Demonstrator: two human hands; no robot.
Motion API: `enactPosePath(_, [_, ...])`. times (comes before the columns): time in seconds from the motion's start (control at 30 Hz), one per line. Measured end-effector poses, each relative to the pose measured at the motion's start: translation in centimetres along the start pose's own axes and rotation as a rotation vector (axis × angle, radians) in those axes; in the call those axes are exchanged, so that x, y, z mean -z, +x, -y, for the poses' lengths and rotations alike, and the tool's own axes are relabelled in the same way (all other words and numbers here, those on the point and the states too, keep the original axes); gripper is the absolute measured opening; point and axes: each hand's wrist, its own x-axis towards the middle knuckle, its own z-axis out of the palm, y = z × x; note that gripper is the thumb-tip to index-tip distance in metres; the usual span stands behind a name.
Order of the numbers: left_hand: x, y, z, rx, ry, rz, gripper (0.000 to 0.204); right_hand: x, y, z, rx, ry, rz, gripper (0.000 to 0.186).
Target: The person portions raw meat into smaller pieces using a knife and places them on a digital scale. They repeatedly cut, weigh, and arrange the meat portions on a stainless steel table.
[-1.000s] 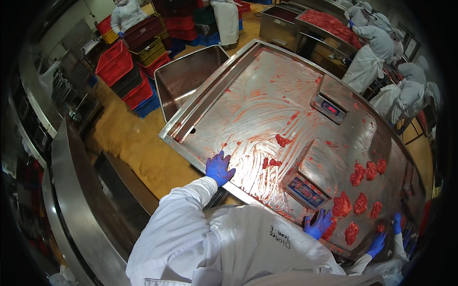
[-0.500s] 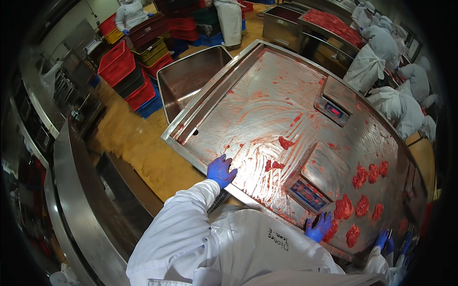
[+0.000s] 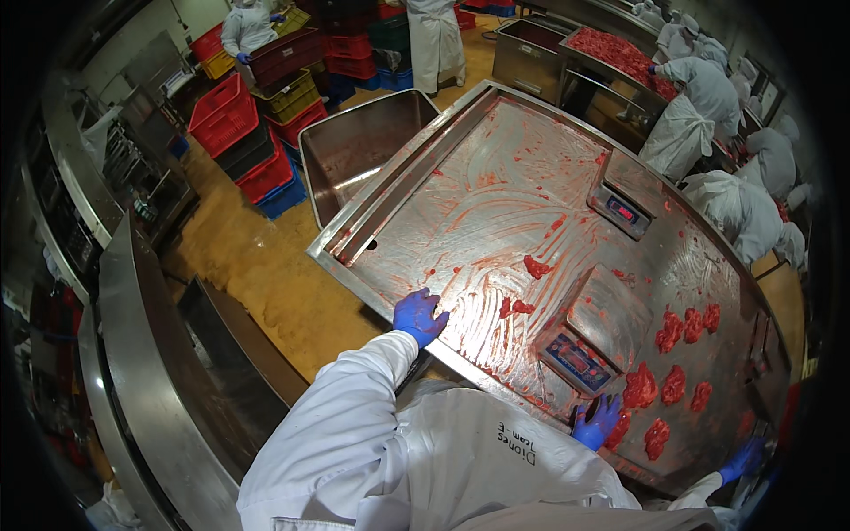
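My left hand (image 3: 420,316), in a blue glove, rests flat with fingers spread on the near edge of a large steel table (image 3: 496,186) smeared with red minced meat. My right hand (image 3: 598,422), also blue-gloved, lies at the table's near edge just below a small scale (image 3: 591,341); its fingers are apart and hold nothing. A lump of red mince (image 3: 639,387) sits right beside it. Several more mince portions (image 3: 686,326) lie to the right. Small scraps of mince (image 3: 536,265) lie in the table's middle.
A second scale (image 3: 622,209) stands at the far side. Another person's blue-gloved hand (image 3: 742,458) reaches in at the lower right. People in white coats (image 3: 708,88) work along the far right. An empty steel tub (image 3: 363,146) and stacked red crates (image 3: 232,115) stand left.
Both my hands stay where they were on the table edge. The other person's gloved hand at the lower right has dropped a little lower.
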Motion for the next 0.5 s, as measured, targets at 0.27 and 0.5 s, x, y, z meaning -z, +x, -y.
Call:
enactPosePath(0.27, [0.36, -0.22, -0.13, 0.016, 0.009, 0.016, 0.058, -0.24, -0.5, 0.13, -0.03, 0.012, -0.041, 0.069])
enactPosePath(0.5, [0.36, -0.1, -0.2, 0.015, 0.011, 0.021, 0.058, -0.48, -0.35, -0.16, -0.037, 0.026, -0.039, 0.071])
